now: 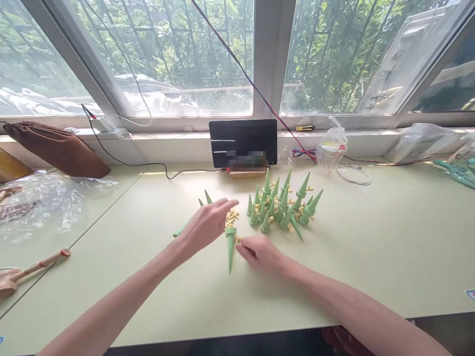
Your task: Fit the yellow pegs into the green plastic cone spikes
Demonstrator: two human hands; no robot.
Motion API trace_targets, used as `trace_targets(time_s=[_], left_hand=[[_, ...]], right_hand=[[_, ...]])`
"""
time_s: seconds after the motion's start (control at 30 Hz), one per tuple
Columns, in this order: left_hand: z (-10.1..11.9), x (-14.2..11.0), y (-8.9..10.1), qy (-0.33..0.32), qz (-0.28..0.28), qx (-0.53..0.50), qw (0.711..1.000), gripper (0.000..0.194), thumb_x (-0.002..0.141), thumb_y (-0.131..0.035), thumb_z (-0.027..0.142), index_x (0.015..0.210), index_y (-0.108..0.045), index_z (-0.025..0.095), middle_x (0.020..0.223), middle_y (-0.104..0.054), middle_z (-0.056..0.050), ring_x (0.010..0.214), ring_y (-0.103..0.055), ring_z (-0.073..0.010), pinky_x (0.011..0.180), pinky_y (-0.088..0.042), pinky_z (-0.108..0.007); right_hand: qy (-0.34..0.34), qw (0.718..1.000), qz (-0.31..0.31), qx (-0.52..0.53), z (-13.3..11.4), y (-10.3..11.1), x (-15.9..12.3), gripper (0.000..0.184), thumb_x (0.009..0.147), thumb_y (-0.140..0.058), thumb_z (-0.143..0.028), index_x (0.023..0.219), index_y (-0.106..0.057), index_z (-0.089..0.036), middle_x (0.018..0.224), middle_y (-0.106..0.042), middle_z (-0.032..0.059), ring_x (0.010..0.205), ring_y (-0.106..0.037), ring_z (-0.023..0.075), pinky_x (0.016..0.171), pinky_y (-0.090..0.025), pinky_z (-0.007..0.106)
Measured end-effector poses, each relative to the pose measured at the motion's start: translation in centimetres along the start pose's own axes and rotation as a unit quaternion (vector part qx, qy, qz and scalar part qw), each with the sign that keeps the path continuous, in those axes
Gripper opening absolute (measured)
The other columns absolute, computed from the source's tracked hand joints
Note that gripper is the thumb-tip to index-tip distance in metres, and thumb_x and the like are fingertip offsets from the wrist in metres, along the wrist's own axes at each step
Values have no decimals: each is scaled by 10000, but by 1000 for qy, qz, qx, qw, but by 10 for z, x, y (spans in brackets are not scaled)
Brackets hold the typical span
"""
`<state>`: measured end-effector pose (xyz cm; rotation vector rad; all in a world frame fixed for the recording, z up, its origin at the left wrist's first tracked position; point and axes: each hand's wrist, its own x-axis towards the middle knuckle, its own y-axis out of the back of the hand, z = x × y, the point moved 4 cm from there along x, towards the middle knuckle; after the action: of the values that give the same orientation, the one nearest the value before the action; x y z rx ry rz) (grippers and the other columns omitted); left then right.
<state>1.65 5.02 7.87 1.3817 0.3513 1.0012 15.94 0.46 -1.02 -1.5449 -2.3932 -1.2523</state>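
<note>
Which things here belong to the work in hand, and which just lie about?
Seemingly part of the work:
green, tapered plastic spike beside the right hand
similar green spikes grouped nearby
small pale yellow plastic pieces

Seemingly just lying about:
black rectangular screen
brown gathered bag
long brown wooden stick
coiled white cable

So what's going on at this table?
Someone is working on a green watering spike that points tip-first toward the near edge of the pale table. The right hand has its curled fingers at the small yellow fitting beside the ribbed cap. The left hand is near the cap; contact isn't clear. Small yellow pieces lie beyond it, and more green spikes cluster farther right, mostly tip up.
</note>
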Motion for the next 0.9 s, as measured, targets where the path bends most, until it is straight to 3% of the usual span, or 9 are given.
trace_targets(time_s=[0.17, 0.27, 0.37, 0.47, 0.57, 0.73, 0.9], left_hand=[[-2, -39, -44, 12, 48, -38, 998, 253, 993, -385, 255, 1090, -614, 215, 968, -642, -75, 592, -571, -129, 581, -441, -260], [-5, -47, -56, 72, 83, -63, 992, 230, 992, -409, 293, 1050, -622, 226, 895, -652, -53, 640, -605, -150, 616, -457, -270], [-9, -49, -62, 119, 76, -79, 987, 203, 967, -473, 325, 1065, -620, 225, 808, -658, -30, 649, -620, -167, 648, -460, -285], [-12, -50, -64, 141, 33, -84, 986, 242, 928, -533, 367, 1108, -613, 226, 657, -617, 6, 621, -623, -191, 613, -437, -289], [-11, -51, -64, 138, -2, -103, 985, 291, 914, -547, 380, 1143, -611, 213, 623, -610, 9, 622, -631, -203, 588, -418, -285], [-5, -50, -65, 129, -19, -110, 985, 233, 911, -542, 364, 1060, -640, 215, 622, -618, 4, 628, -632, -198, 597, -407, -275], [-5, -48, -64, 134, -18, -122, 983, 226, 913, -525, 349, 1034, -644, 199, 605, -605, 5, 601, -609, -193, 579, -391, -276]], right_hand=[[-16, 999, 30, 4, 2, 4, -3, 339, 957, -400, -207, 652, -253, -218, 560, -284, -69, 497, -264, 88, 495, -239, 237], [-13, 999, 38, -15, 3, 5, -4, 323, 956, -402, -203, 657, -281, -219, 573, -300, -66, 503, -279, 92, 500, -251, 241], [-19, 999, 35, -17, 3, 5, -7, 274, 966, -402, -208, 693, -372, -208, 591, -345, -59, 514, -307, 95, 511, -290, 235], [-25, 1000, 15, -12, 3, 4, -10, 147, 988, -401, -210, 900, -516, -184, 594, -401, -65, 495, -324, 94, 507, -313, 225], [-10, 999, 22, -25, 2, 4, -12, 143, 990, -416, -202, 1038, -549, -178, 604, -476, -60, 488, -373, 94, 506, -326, 223], [17, 997, 29, -68, 1, 3, -11, 180, 986, -436, -196, 1078, -588, -171, 698, -614, -9, 530, -494, 105, 547, -382, 232], [42, 994, 27, -95, 1, 2, -11, 169, 989, -433, -191, 1054, -587, -166, 773, -638, 19, 565, -517, 113, 579, -398, 246]])
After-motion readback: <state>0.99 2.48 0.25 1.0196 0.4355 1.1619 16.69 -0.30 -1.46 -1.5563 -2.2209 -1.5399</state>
